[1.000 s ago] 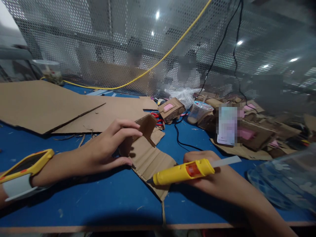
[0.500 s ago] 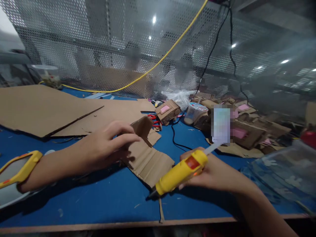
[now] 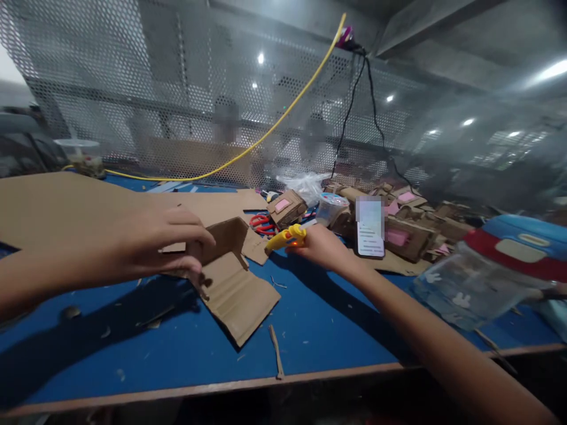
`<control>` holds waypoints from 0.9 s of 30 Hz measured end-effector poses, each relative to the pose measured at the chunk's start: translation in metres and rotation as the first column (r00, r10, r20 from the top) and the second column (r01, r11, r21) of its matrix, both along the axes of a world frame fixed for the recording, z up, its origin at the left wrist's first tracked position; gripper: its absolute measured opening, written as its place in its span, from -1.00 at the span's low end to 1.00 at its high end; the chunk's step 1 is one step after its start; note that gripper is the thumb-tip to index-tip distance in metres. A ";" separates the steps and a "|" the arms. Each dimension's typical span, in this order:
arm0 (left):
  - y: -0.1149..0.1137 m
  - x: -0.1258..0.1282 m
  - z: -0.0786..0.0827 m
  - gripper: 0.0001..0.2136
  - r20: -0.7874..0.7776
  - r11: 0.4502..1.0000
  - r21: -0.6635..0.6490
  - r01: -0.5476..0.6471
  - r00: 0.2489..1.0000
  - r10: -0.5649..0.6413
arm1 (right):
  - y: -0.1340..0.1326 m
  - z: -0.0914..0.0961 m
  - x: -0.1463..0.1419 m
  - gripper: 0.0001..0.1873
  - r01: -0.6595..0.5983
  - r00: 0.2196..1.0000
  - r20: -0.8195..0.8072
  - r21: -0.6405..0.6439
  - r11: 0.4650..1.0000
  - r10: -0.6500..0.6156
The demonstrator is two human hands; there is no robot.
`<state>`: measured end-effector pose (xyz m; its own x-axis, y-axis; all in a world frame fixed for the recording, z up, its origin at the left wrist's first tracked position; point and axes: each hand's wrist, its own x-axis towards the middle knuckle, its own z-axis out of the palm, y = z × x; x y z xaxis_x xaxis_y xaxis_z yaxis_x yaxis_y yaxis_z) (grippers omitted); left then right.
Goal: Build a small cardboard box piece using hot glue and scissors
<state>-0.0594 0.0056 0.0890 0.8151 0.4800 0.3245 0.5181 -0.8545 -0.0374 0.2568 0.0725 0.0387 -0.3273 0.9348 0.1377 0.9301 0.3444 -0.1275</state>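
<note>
A folded piece of cardboard [image 3: 243,295] lies on the blue table, with a flap [image 3: 228,236] standing up at its far side. My left hand [image 3: 163,242] is at its left edge, the curled fingers and thumb around that side; the exact contact is partly hidden. In my right hand [image 3: 325,245] is a yellow hot glue gun [image 3: 286,237], nozzle pointing left, held beyond the cardboard's right side. A clear glue stick sticks out of its back end. Under the nozzle lies a small flat cardboard scrap [image 3: 254,248].
Red-handled scissors [image 3: 261,223], a small cardboard box [image 3: 287,208] and a plastic tub [image 3: 332,208] stand behind. A phone [image 3: 371,236] leans on piled cardboard. At right is a clear bin with a blue lid [image 3: 522,236]. Large cardboard sheets [image 3: 57,206] lie at left.
My right hand has carried the glue gun away from the cardboard's near edge to its far right. The cardboard has shifted left and nearer with my left hand. The view has turned slightly right.
</note>
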 end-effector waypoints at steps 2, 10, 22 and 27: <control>0.004 0.004 0.013 -0.76 -0.004 0.998 -0.025 -0.060 0.998 0.060 | 0.001 0.007 -0.002 -0.83 -0.011 0.996 0.083 0.011 1.000 0.010; 0.079 0.031 0.021 -0.53 -0.387 0.872 -0.279 -0.402 0.878 0.281 | 0.001 0.028 0.011 -0.79 -0.104 0.950 -0.296 -0.017 0.994 0.095; 0.064 0.083 0.018 -0.84 -0.487 0.814 -0.209 -0.541 0.780 0.393 | -0.009 -0.009 0.007 -0.86 -0.254 0.853 -0.502 -0.162 0.953 0.143; 0.069 0.077 0.015 -0.86 -0.511 0.811 -0.209 -0.546 0.768 0.385 | -0.009 -0.015 0.016 -0.77 -0.318 0.776 -0.623 -0.245 0.916 0.103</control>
<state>0.0173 0.0744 0.1040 0.4727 0.8460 -0.2467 0.8519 -0.5103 -0.1176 0.2724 0.0633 0.0236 -0.4760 0.8761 0.0772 0.5423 0.3615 -0.7584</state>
